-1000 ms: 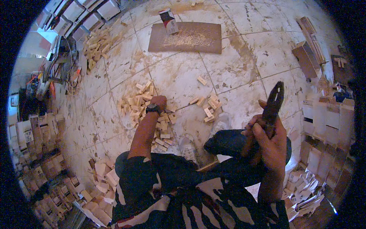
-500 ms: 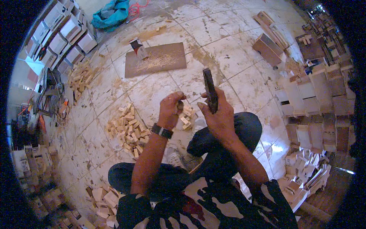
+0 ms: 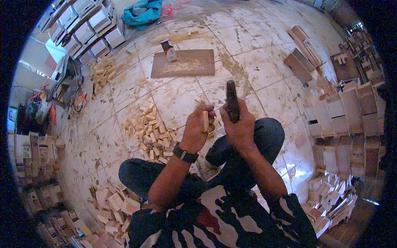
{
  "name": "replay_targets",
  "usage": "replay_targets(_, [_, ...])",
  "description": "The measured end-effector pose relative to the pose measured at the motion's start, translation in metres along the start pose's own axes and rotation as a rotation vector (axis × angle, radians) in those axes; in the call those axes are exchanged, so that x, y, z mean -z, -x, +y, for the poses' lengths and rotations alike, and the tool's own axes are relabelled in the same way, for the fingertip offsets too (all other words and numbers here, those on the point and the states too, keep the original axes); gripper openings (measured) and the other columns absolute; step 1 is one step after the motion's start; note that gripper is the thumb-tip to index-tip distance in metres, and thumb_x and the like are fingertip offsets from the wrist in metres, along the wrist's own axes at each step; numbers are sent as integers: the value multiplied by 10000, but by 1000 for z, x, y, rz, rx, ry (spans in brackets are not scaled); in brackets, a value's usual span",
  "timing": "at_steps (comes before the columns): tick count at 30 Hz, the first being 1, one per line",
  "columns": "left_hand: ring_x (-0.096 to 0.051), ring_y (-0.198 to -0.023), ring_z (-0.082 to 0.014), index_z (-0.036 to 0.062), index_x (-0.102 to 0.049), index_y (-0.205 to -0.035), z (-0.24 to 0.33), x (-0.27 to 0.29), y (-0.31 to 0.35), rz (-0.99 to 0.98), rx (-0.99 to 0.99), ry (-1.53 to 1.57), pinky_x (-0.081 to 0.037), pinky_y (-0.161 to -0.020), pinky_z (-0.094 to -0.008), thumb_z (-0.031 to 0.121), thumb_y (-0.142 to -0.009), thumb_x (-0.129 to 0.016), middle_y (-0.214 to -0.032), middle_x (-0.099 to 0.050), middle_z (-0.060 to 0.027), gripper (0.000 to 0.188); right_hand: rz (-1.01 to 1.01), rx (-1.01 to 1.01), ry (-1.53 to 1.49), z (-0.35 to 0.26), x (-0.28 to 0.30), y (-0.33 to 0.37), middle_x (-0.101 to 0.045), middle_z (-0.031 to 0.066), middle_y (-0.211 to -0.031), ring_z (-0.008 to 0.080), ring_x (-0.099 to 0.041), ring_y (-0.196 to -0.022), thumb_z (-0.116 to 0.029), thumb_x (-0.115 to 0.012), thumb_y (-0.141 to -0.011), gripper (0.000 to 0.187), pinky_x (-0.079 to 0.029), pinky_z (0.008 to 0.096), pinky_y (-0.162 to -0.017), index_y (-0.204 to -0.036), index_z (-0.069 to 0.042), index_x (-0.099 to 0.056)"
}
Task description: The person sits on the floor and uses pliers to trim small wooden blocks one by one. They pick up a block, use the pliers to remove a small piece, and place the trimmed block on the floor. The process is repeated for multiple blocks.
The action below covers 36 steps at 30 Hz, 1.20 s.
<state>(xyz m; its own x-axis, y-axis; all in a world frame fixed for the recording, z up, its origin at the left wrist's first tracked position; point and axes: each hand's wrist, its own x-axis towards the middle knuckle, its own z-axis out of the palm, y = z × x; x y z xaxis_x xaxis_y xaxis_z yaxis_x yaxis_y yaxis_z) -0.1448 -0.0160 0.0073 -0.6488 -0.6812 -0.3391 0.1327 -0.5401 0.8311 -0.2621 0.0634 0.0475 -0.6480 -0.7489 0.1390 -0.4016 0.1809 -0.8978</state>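
My left hand [image 3: 197,129], a watch on its wrist, is closed around a small pale wood block [image 3: 205,121]. Beside it, my right hand [image 3: 240,126] grips a long, narrow dark tool [image 3: 233,101] pointing away from me; its exact kind I cannot make out. The two hands are close together but apart, above my crossed legs. Left of my left hand, a heap of small wood blocks [image 3: 151,132] lies on the tiled floor. A few more blocks are partly hidden behind my hands.
Ahead lies a brown board [image 3: 200,62] with small loose pieces scattered on it and an open carton [image 3: 168,50]. Stacked wooden parts [image 3: 335,109] line the right side. More wood pieces [image 3: 113,206] are piled at lower left, and a teal sack [image 3: 142,14] lies farther off.
My left hand has moved right, closer to the tool, and a wood block now shows plainly in it. The right hand still grips the tool. The whole view has shifted slightly.
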Motion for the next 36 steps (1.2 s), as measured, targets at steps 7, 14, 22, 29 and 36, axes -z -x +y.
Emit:
replay_targets(7, [-559,-788,-153,-48,-478,-1250,-11,24,12,27,-40,636,-480,-687,-289,158,-932,-460,-896,-587,-47,380,-154,-40,69,-11,14,29,-653,74,-799,144,-632,-667,-109,-678,-806,272,-491,290,-619,-1037,-51,-548])
replay_targets(14, [-553,-788,-149,-37,-490,-1245,-9,23,26,115,-55,676,-477,-701,-272,134,-936,-452,-897,-584,-39,355,-203,146,117,-6,-1,44,-661,91,-814,170,-651,-685,-108,-673,-808,318,-503,298,-623,-1086,-54,-527])
replay_targets(22, [-550,-797,-139,-15,-491,-1252,-8,26,30,113,-77,674,-480,-731,-286,173,-938,-475,-933,-589,-48,366,-244,-27,71,-11,-1,43,-641,187,-832,375,-637,-732,-135,-635,-823,343,-506,428,-643,-1130,-41,-514])
replay_targets(29, [-524,-785,-84,33,-526,-1178,4,20,44,224,-174,-279,-452,-732,-240,238,-960,-500,-894,-586,-4,300,-241,163,241,-9,-2,40,-654,127,-814,253,-651,-708,-90,-670,-798,292,-498,337,-650,-1057,-47,-541])
replay_targets(36, [-566,-856,-74,32,-554,-1122,12,18,47,33,-71,-159,-451,-784,-214,231,-926,-580,-939,-623,-8,281,-475,143,280,-21,5,27,-632,168,-860,365,-624,-805,-116,-637,-804,275,-496,419,-702,-1058,-59,-548])
